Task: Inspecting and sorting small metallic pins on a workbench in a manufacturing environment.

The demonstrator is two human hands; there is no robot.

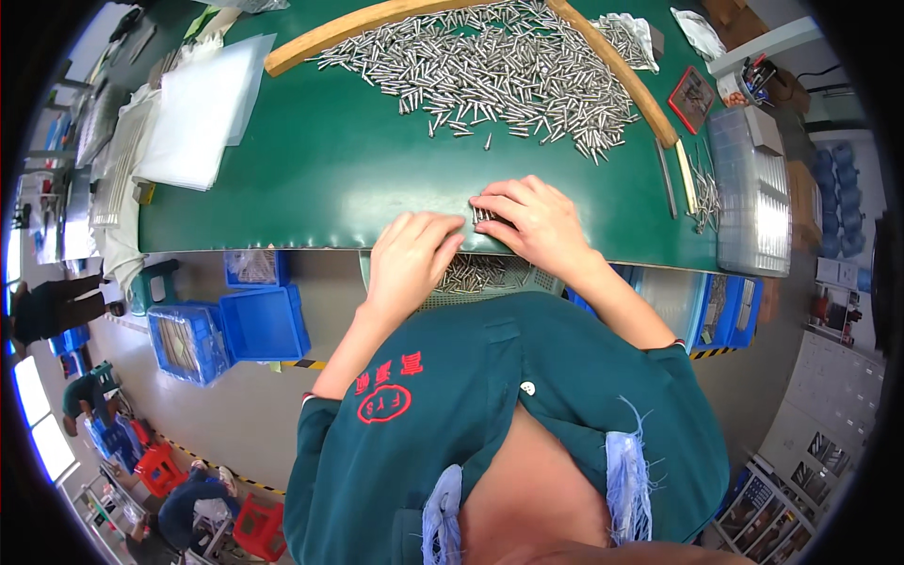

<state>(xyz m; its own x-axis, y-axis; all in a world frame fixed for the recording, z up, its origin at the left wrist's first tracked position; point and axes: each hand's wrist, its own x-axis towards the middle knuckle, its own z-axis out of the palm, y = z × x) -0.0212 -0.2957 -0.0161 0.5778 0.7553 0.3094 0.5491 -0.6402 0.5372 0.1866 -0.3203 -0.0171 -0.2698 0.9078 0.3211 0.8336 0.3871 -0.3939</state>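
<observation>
At the near edge of the green table, my right hand is closed on a few short silver metal pins, which stand in a row between fingers and thumb. Close beside it on the left, my left hand has its fingers curled and its thumb near the index finger. Whatever that hand may hold is too small to make out. Farther back lies a large heap of the same pins, bordered by curved wooden strips. Below the table edge, a green mesh basket contains more pins.
White sheets lie at the table's left. To the right are a red-framed tray, thin rods and a clear plastic case. Blue bins stand on the floor at left. Other people sit farther off.
</observation>
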